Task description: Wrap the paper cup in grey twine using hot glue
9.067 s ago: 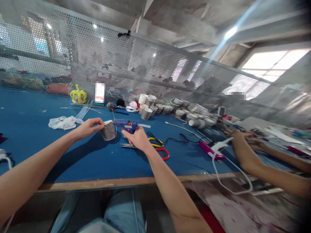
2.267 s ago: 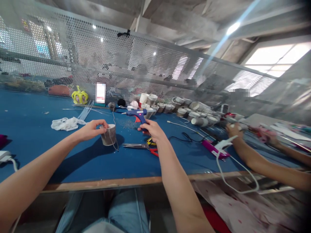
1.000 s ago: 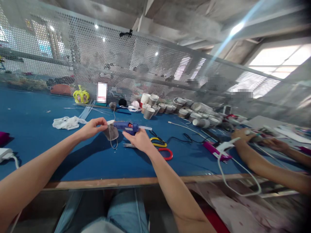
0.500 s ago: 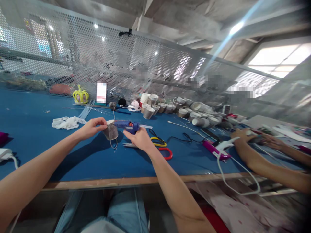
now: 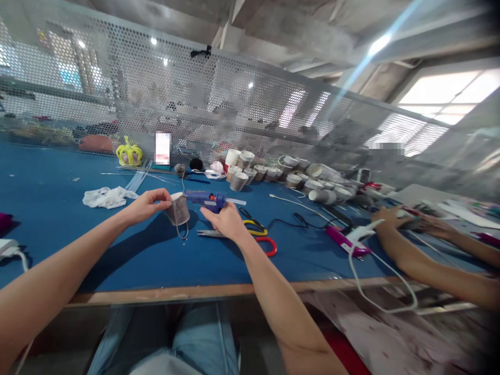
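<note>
Pinched in my left hand point(image 5: 153, 202) is the rim of a small grey cup point(image 5: 178, 211), tilted above the blue table. A grey cord runs down the cup's side, loops below it, and leads up to a small ball of cord point(image 5: 180, 169) behind. My right hand point(image 5: 225, 219) is wrapped round a blue hot glue gun point(image 5: 211, 200) with a clear glue stick out of its back. The gun's nozzle points left, close to the cup's upper right edge; I cannot tell if they touch. Under my right hand lie scissors point(image 5: 266, 245) with red and yellow handles.
Several small cups point(image 5: 238, 181) stand along the mesh partition point(image 5: 265, 99). White cloth point(image 5: 107, 197) and a yellow crown-shaped object point(image 5: 129, 153) lie left. A purple glue gun point(image 5: 346, 242) with a white cable rests right, near a co-worker's hands point(image 5: 390, 219).
My right hand and the glue gun have shifted very slightly to the right. My left hand and the cup have hardly moved.
</note>
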Demonstrator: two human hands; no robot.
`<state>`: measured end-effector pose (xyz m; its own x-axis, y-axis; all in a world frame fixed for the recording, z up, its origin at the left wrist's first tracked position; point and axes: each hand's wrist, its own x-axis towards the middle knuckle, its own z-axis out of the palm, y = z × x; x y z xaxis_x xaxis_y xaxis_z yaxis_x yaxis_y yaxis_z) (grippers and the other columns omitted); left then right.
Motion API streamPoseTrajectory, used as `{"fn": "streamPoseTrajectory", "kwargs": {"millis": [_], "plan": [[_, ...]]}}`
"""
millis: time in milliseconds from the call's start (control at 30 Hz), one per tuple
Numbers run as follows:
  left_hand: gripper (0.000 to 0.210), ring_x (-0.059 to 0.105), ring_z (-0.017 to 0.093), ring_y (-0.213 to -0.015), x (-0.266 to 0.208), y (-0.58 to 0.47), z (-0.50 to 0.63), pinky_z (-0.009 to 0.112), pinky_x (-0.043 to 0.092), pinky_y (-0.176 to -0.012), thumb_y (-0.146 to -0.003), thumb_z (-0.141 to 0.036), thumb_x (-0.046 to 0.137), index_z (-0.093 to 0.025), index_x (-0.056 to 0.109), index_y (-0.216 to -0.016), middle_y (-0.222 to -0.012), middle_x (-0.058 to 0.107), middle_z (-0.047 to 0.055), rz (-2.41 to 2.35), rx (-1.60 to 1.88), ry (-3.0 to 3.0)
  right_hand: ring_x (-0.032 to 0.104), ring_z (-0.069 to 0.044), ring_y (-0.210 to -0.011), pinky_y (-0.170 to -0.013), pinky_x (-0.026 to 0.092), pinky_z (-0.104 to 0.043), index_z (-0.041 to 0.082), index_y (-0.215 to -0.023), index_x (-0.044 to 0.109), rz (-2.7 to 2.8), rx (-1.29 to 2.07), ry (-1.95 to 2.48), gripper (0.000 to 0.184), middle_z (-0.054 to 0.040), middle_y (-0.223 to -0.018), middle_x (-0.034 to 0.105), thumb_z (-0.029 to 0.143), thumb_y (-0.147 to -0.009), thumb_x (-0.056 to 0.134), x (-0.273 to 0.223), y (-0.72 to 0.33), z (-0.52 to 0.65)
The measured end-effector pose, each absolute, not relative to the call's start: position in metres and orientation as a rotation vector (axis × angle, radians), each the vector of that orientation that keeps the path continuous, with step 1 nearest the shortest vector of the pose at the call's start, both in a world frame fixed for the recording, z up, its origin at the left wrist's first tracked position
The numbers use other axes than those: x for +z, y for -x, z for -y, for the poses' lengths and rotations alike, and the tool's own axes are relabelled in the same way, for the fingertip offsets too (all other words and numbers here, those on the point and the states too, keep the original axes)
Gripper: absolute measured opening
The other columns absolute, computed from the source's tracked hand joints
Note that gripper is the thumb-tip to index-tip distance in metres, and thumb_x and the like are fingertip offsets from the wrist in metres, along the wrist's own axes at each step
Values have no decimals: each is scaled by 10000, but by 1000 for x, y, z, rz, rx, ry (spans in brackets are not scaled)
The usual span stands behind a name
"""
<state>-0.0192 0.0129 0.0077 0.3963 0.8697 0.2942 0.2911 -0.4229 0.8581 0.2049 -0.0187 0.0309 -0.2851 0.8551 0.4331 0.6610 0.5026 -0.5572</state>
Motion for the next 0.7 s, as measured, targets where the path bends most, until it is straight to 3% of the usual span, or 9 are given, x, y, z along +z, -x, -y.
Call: {"fn": "streamPoseTrajectory", "kwargs": {"millis": [200, 700], "plan": [[141, 502, 125, -677, 7, 20, -14, 267, 385, -689, -715, -302, 524, -162, 513, -708, -688, 540, -12, -1007, 1001, -1900, 511, -129, -485, -529, 405, -219, 182, -488, 481, 2049, 368, 1235, 257, 14, -382, 475, 310, -712, 480, 31, -204, 19], [142, 512, 131, -680, 10, 20, -12, 266, 401, -696, -714, -309, 517, -168, 509, -700, -685, 546, -11, -1018, 980, -1922, 445, -106, -378, -473, 390, -219, 194, -430, 407, 2027, 419, 1269, 320, 32, -311, 407, 304, -724, 464, 31, -205, 17]]}}
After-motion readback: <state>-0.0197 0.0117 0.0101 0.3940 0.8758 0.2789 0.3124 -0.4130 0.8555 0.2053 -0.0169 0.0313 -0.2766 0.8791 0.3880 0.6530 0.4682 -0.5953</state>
